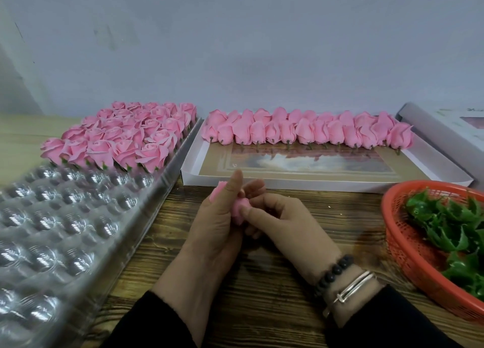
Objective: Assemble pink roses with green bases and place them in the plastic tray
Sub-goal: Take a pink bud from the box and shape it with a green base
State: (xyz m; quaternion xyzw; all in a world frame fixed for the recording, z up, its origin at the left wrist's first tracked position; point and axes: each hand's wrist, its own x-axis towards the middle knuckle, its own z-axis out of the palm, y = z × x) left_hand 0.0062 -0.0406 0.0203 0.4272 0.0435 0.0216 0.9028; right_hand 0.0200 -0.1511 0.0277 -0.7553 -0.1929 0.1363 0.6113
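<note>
Plastic tray point(86, 232): far rows filled with assembled roses point(123, 135), near cells vacant; both hands point(217, 216) point(282, 222) pinching one pink rose point(239, 211), base unseen.

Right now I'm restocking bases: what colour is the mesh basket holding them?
Red-orange plastic mesh basket, seen in the head view.

The scene is lit evenly by soft, diffuse light, and no single source can be made out. Only faint shadows are cast, chiefly under the hands at lower centre. Bright glare is thrown off the domed cells of the plastic tray point(60, 216) at lower left, where the picture is also smeared by blur. Straight edges are bowed by wide-angle distortion toward the frame's borders. Fine detail is softened throughout.
</note>
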